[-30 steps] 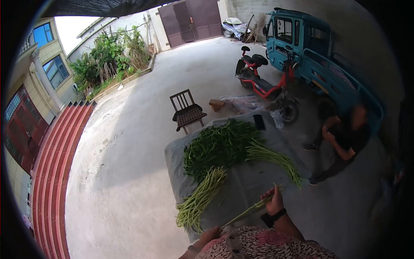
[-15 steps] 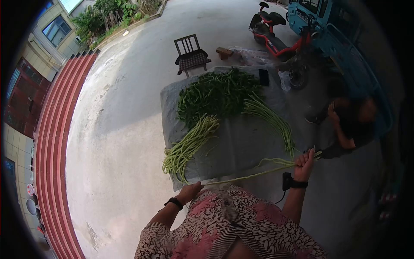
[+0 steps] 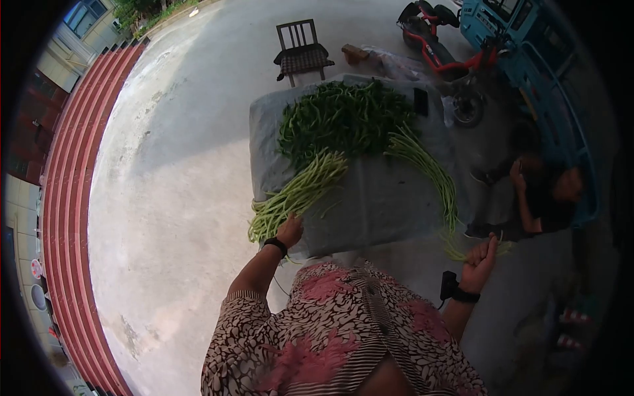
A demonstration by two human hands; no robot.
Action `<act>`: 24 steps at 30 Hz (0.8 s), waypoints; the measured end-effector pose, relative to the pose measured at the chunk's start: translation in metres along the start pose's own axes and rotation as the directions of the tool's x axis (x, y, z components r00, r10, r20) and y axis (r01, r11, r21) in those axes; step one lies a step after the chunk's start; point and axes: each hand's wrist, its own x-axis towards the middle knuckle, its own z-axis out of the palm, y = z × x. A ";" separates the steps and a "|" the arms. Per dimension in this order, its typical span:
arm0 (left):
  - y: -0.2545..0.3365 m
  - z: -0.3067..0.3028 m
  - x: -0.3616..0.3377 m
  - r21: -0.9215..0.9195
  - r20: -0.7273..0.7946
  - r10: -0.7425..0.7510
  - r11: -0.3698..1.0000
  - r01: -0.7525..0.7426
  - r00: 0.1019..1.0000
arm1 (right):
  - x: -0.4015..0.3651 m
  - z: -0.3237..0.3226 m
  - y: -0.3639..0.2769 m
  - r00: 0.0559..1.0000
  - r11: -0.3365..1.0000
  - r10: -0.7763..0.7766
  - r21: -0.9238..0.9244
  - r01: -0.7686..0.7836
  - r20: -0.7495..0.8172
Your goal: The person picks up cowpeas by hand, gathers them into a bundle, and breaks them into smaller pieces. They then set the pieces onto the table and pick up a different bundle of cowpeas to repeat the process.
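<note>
Clutching a few long beans [image 3: 454,249], the right hand [image 3: 480,257] is curled closed, while the left hand [image 3: 290,230] is at the larger bean pile [image 3: 307,183], its grip unclear.

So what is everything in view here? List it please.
Left bean bundle: one, pale green, tabletop
Right bean bundle: one, green, tabletop
Peppers: one heap, dark green, far tabletop
Bean strands: several, green, right
Covered table: one, grey, centre
Phone-like slab: one, black, far tabletop
Chair: one, dark, beyond table
Block: one, brown, by chair
Scooter: one, red-black, upper right
Vehicle: one, teal, right
Co-worker: one, dark clothes, right
Steps: one flight, red, left
Building: one, tan, far left
Plants: several, green, top left
Shirt: one, patterned brown-pink, bottom
Wristbands: two, black, wrists
Left grip: one, bare, at left bean bundle
Right grip: one, bare, closed around bean strands
</note>
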 end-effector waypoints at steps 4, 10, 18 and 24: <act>0.005 -0.014 0.063 0.081 0.005 0.062 0.995 -0.062 0.998 | -0.027 0.040 0.032 0.997 0.990 0.053 -0.131 -0.060 -0.054; 0.007 -0.013 0.121 0.156 0.229 -0.101 0.986 0.065 0.968 | -0.065 0.074 0.059 0.990 0.947 0.093 -0.298 -0.121 -0.109; -0.035 0.032 0.129 -0.063 -0.271 0.140 0.985 -0.162 0.952 | -0.081 0.071 0.085 0.955 0.928 0.252 -0.240 -0.284 -0.156; 0.023 -0.060 0.084 -0.300 -0.409 -0.061 0.951 -0.071 0.911 | -0.067 0.080 0.126 0.914 0.865 0.397 -0.298 -0.402 -0.082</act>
